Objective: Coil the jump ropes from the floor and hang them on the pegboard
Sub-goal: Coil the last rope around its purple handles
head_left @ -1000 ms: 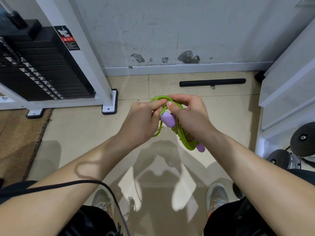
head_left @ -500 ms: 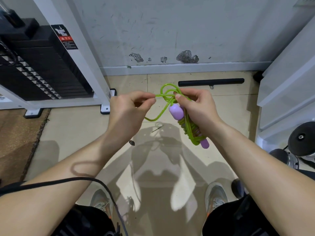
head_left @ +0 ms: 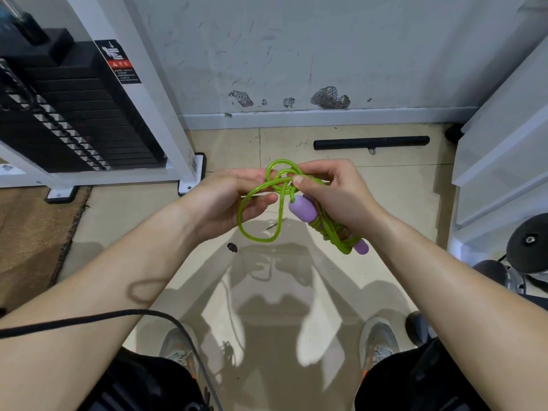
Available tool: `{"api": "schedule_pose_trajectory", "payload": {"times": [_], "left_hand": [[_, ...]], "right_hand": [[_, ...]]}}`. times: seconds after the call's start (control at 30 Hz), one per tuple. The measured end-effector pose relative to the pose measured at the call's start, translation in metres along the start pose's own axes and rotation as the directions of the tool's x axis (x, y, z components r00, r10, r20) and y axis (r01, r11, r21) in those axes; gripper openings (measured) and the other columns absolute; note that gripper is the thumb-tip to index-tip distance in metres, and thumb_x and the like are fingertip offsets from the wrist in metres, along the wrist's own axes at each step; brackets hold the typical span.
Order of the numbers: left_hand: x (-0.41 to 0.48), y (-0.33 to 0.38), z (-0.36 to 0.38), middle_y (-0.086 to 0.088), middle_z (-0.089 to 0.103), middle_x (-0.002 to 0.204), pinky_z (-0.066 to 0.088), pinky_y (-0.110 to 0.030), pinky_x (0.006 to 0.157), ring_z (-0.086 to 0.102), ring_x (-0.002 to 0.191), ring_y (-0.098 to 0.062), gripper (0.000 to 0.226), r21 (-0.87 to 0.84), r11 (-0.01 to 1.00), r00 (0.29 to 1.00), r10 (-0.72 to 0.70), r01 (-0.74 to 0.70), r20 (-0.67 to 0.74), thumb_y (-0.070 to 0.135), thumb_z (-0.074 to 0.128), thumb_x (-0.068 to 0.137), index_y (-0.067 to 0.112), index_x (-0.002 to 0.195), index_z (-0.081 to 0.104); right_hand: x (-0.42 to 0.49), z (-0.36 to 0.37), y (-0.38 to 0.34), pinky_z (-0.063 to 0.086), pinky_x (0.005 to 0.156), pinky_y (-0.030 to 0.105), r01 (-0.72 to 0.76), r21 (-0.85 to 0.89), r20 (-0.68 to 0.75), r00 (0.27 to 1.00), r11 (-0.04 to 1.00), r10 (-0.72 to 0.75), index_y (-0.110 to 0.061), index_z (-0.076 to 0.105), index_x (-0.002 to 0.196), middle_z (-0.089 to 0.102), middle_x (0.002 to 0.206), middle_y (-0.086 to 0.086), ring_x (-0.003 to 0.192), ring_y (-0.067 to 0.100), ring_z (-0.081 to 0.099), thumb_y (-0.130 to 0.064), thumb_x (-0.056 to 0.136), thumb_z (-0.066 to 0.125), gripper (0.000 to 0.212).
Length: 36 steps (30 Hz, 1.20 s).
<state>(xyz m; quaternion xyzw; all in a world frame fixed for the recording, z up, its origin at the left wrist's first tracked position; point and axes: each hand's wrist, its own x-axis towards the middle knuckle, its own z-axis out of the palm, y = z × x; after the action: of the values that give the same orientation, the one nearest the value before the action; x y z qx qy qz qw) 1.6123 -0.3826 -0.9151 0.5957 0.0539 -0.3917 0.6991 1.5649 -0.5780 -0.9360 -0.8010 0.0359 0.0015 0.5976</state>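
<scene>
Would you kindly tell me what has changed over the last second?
The left hand pulled a strand of the green jump rope out leftward from the bundle; a loose loop now hangs beneath it. The right hand still grips the rope-wrapped purple handles; the black bar stayed put.

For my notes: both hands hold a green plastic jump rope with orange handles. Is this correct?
Not quite: the head view shows purple handles, not orange, on the green plastic jump rope. The left hand and the right hand do hold it.
</scene>
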Motion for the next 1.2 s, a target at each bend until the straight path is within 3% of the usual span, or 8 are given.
{"api": "schedule_pose_trajectory", "payload": {"times": [0.1,0.2,0.43,0.57,0.7,0.93,1.1,1.2], "left_hand": [[0.005,-0.003,-0.001,-0.01,0.072,0.108,0.058,-0.023,0.084,0.068,0.091,-0.017,0.028,0.036,0.999,0.999,-0.028,0.027,0.032,-0.003,0.055,0.093,0.007,0.112,0.074],[0.007,-0.005,0.0,-0.013,0.072,0.111,0.057,-0.027,0.089,0.069,0.1,-0.022,0.025,0.048,0.999,1.0,-0.007,0.007,-0.003,-0.004,0.06,0.09,0.004,0.109,0.074],[0.0,-0.007,0.008,-0.019,0.075,0.099,0.06,-0.024,0.076,0.074,0.089,-0.026,0.022,0.092,0.99,0.993,0.111,-0.107,-0.04,-0.008,0.055,0.091,-0.005,0.104,0.072],[0.002,-0.002,0.016,-0.01,0.072,0.075,0.058,-0.024,0.059,0.073,0.068,-0.023,0.019,-0.03,0.998,0.988,0.058,-0.063,-0.146,0.01,0.053,0.095,0.001,0.086,0.067],[0.008,-0.005,0.019,-0.009,0.07,0.069,0.055,-0.02,0.053,0.071,0.063,-0.02,0.015,0.01,0.999,0.975,0.041,-0.04,-0.216,0.012,0.066,0.092,-0.002,0.091,0.071],[0.014,-0.006,0.008,-0.011,0.075,0.099,0.058,-0.02,0.075,0.072,0.091,-0.017,0.017,0.048,0.998,0.997,-0.039,0.042,-0.059,0.004,0.069,0.085,-0.001,0.1,0.075],[0.018,-0.012,0.006,-0.003,0.074,0.089,0.058,-0.016,0.069,0.071,0.08,-0.007,0.016,0.029,0.984,0.984,-0.177,0.177,0.011,0.005,0.064,0.091,0.008,0.088,0.079],[0.02,-0.012,-0.002,-0.001,0.073,0.096,0.058,-0.016,0.074,0.07,0.089,-0.008,0.018,0.151,0.968,0.975,-0.212,0.2,0.067,0.007,0.068,0.088,0.009,0.103,0.077]], "right_hand": [[-0.002,0.003,0.001,0.046,0.061,0.018,-0.031,-0.031,0.018,0.999,0.999,0.032,-0.021,0.077,0.1,0.073,0.076,-0.013,0.064,0.0,0.063,-0.02,0.093,0.067,0.013],[-0.003,0.005,0.001,0.051,0.058,0.023,-0.051,-0.039,-0.018,0.999,0.998,0.051,-0.024,0.078,0.097,0.075,0.085,-0.006,0.068,0.006,0.065,-0.021,0.091,0.068,0.012],[-0.001,0.006,0.002,0.053,0.064,0.024,-0.049,-0.207,-0.105,0.994,0.977,0.027,-0.031,0.076,0.089,0.072,0.077,-0.013,0.067,0.003,0.063,-0.026,0.081,0.072,0.01],[-0.001,0.009,0.001,0.055,0.063,0.032,-0.034,-0.313,-0.146,0.989,0.949,-0.013,-0.038,0.07,0.08,0.068,0.074,-0.02,0.061,0.007,0.059,-0.031,0.077,0.068,0.008],[-0.005,0.015,0.002,0.056,0.061,0.038,0.003,-0.342,-0.13,0.99,0.94,-0.05,-0.035,0.069,0.084,0.069,0.072,-0.015,0.055,0.012,0.055,-0.032,0.075,0.064,0.012],[-0.008,0.015,0.001,0.056,0.06,0.039,-0.01,-0.347,-0.166,0.985,0.938,-0.051,-0.035,0.068,0.082,0.067,0.071,-0.013,0.057,0.016,0.055,-0.034,0.071,0.06,0.014],[-0.014,0.02,0.003,0.053,0.066,0.035,-0.025,-0.471,-0.198,0.977,0.882,-0.079,-0.034,0.068,0.082,0.068,0.074,-0.012,0.075,0.016,0.061,-0.034,0.072,0.062,0.011],[-0.016,0.018,0.001,0.053,0.067,0.032,-0.008,-0.524,-0.121,0.99,0.851,-0.065,-0.035,0.069,0.083,0.069,0.072,-0.015,0.074,0.01,0.06,-0.03,0.076,0.066,0.01]]}}
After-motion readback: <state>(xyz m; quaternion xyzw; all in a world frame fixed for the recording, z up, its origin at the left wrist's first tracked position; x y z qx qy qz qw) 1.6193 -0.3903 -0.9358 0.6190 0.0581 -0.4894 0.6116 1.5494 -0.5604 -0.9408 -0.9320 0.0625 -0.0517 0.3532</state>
